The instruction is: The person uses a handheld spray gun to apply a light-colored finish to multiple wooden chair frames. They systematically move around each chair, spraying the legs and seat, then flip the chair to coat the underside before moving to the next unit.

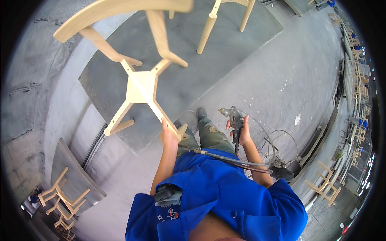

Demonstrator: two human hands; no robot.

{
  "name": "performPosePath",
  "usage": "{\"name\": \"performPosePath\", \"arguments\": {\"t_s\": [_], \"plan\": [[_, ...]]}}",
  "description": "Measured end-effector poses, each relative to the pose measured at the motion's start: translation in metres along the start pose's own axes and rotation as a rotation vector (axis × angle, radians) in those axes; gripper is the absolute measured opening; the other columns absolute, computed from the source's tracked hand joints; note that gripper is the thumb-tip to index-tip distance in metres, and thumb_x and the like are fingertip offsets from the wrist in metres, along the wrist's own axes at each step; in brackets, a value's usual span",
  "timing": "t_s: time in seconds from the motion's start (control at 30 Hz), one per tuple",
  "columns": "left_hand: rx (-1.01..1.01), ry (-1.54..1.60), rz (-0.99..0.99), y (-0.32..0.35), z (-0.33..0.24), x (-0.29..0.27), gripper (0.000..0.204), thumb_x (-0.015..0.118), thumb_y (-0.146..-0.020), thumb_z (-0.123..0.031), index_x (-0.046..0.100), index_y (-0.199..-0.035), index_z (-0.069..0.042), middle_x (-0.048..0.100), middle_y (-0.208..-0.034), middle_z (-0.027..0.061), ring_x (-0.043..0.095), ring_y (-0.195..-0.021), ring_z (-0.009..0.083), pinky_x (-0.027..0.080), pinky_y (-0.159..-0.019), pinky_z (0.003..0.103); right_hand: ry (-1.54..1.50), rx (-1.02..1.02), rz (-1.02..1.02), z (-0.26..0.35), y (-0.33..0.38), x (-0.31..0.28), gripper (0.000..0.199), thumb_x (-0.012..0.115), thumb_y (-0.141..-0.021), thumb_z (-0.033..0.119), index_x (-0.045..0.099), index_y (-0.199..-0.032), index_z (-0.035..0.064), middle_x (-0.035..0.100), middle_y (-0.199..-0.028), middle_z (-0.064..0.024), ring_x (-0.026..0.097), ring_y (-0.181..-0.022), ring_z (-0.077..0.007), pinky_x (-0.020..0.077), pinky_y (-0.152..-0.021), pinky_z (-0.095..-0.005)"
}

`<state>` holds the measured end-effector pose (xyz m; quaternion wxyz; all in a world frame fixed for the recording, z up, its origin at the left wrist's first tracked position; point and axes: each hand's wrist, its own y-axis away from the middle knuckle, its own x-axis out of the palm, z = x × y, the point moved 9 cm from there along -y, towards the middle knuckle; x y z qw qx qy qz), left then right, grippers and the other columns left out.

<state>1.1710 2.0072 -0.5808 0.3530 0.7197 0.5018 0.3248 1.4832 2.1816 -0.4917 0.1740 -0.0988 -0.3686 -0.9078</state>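
A light wooden chair frame with a curved top rail is tilted in front of me on the left. Around one of its front corners, near a leg top, my left hand is closed. My right hand grips a spray gun by its dark handle, the nozzle pointing up and to the left. From the gun, thin hoses run down and across my waist. The gun and the chair frame are apart. My left fingers are partly hidden behind the wood.
Another wooden chair stands on the dark grey floor mat ahead. More chair frames are at the lower left, and one chair is at the right. A coiled hose hangs beside my right arm. Rows of chairs line the far right.
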Motion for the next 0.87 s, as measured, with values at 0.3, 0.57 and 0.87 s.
{"name": "performPosePath", "arguments": {"t_s": [0.3, 0.57, 0.87], "plan": [[0.224, -0.145, 0.26, -0.083, -0.092, 0.238, 0.075, 0.062, -0.098, -0.054, 0.048, -0.145, 0.004, 0.053, -0.147, 0.0205, 0.054, -0.134, 0.0274, 0.037, -0.111, 0.035, -0.092, -0.183, -0.179, 0.118, 0.009, -0.015, 0.097, 0.018, -0.089, 0.088, 0.057, -0.113, 0.0025, 0.062, -0.079, -0.01, 0.062, -0.071, -0.0186, 0.0384, -0.043, -0.0238], [0.166, -1.102, 0.811, 0.024, 0.01, 0.114, 0.057, 0.055, -0.101, -0.055, 0.073, -0.102, -0.001, 0.073, -0.087, 0.0072, 0.065, -0.079, 0.0128, 0.052, -0.077, 0.032, -0.308, -0.242, 0.004, 0.18, -0.082, 0.0, 0.09, 0.019, -0.093, 0.084, 0.059, -0.106, 0.0034, 0.06, -0.073, -0.0075, 0.061, -0.065, -0.018, 0.0353, -0.041, -0.0246], [0.321, -1.112, 0.666, 0.12, -0.01, 0.004, 0.053, 0.062, -0.097, -0.055, 0.076, -0.105, -0.004, 0.069, -0.081, 0.0059, 0.06, -0.084, 0.0142, 0.048, -0.086, 0.032, -0.363, -0.001, -0.379, 0.025, -0.202, -0.095, 0.093, 0.018, -0.09, 0.086, 0.064, -0.112, 0.0084, 0.06, -0.067, -0.0045, 0.06, -0.059, -0.0196, 0.0366, -0.042, -0.0285]]}}
